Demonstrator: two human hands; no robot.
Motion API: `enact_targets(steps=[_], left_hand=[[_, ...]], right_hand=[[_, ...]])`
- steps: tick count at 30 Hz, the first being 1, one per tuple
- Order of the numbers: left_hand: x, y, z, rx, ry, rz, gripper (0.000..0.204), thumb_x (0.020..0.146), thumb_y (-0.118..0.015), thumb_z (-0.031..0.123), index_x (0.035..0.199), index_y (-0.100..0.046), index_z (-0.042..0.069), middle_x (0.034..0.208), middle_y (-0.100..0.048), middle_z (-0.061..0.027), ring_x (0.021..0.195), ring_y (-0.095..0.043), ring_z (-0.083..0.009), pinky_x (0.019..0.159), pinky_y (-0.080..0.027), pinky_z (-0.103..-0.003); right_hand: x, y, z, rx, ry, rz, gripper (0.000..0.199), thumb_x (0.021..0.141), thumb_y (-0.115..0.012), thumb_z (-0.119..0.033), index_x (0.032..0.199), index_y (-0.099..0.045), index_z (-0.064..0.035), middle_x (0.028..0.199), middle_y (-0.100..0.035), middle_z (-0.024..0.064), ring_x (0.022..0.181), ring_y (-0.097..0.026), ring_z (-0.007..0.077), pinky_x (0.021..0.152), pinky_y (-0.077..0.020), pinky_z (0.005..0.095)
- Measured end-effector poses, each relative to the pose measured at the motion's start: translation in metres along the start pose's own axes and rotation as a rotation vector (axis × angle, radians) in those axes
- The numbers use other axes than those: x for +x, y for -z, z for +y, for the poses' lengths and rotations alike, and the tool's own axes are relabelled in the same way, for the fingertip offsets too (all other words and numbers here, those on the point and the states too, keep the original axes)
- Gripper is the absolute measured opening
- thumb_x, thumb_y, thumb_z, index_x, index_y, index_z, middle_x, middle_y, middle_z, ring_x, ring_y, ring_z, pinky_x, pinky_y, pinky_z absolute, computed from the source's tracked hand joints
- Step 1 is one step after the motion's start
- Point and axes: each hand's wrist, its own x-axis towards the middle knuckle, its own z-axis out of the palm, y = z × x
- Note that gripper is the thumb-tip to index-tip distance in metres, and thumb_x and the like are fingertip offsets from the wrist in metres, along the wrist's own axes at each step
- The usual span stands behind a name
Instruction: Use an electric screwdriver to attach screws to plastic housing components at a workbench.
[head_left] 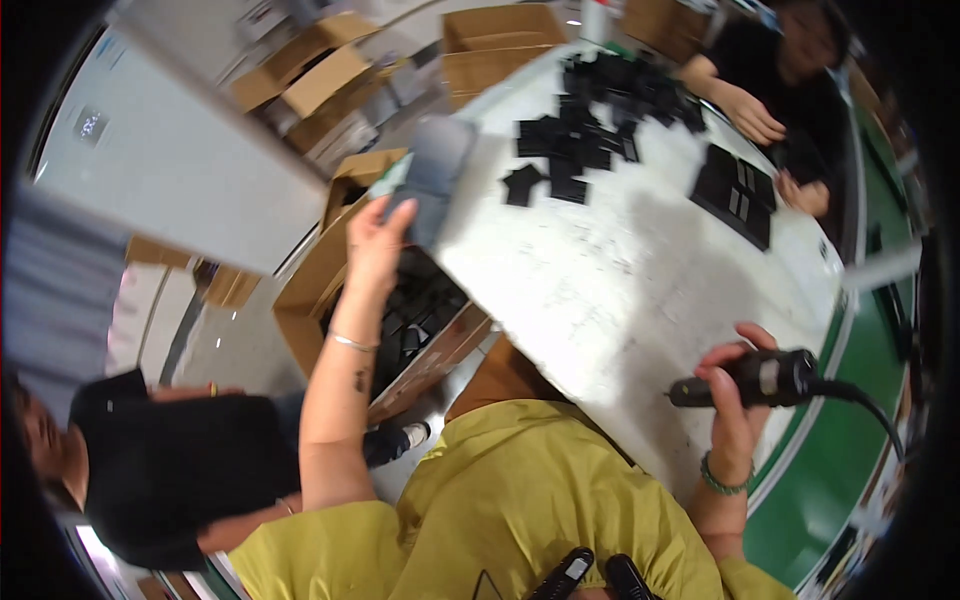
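At the table's left edge, my left hand (376,235) pinches a flat dark grey panel (432,180), smeared by motion. The panel is raised over a cardboard box (440,352) that holds many black pieces (408,310). My right hand (735,385) is wrapped round a black corded electric screwdriver (755,380), held above the near right part of the white table (560,290). Its thin tip points left, and a black cable (862,395) runs off to the right.
Small black parts (600,120) lie piled at the table's far end. A co-worker (790,90) sits far right behind dark panels (725,205). Another person (190,465) stands at the left. Open cardboard boxes (500,45) stand beyond the table. A green surface (800,530) borders the right.
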Motion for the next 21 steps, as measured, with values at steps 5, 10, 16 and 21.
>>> enact_targets(steps=[5,10,16,21], left_hand=[[0.033,0.014,-0.009,1.176,-0.674,0.128,0.061,0.075,-0.072,0.024,0.127,-0.046,0.005,0.108,-0.054,-0.0238,0.101,-0.051,-0.0363,0.09,-0.04,-0.039],[-0.006,-0.176,0.041,0.795,-0.783,-0.51,0.055,0.073,-0.073,0.022,0.12,-0.052,0.003,0.118,-0.052,-0.017,0.112,-0.046,-0.0339,0.097,-0.036,-0.04],[0.008,-0.345,-0.003,0.858,-0.968,-0.849,0.077,0.065,-0.077,0.038,0.128,-0.046,0.005,0.127,-0.047,-0.019,0.12,-0.041,-0.0345,0.099,-0.037,-0.04],[0.036,-0.396,-0.025,1.15,-1.008,-0.929,0.078,0.059,-0.079,0.042,0.125,-0.05,0.012,0.118,-0.052,-0.0156,0.112,-0.047,-0.033,0.09,-0.045,-0.042]], right_hand=[[-0.001,0.018,0.01,0.044,0.051,-0.088,0.049,0.074,-0.064,-0.001,0.119,-0.042,-0.0031,0.094,-0.06,0.0098,0.09,-0.057,0.0159,0.08,-0.0438,0.0296],[-0.005,0.033,0.022,0.203,0.081,0.011,0.048,0.074,-0.064,0.0,0.118,-0.044,-0.0025,0.089,-0.062,0.0091,0.088,-0.059,0.0138,0.076,-0.0449,0.027],[-0.013,0.041,0.028,0.284,0.084,-0.028,0.041,0.073,-0.061,0.005,0.112,-0.047,-0.0006,0.069,-0.058,0.0025,0.06,-0.053,0.0065,0.055,-0.0407,0.0197],[-0.01,0.078,0.014,0.38,0.478,0.194,0.044,0.071,-0.058,0.001,0.112,-0.044,-0.0016,0.061,-0.051,0.0049,0.053,-0.049,0.0131,0.053,-0.0412,0.0271]])
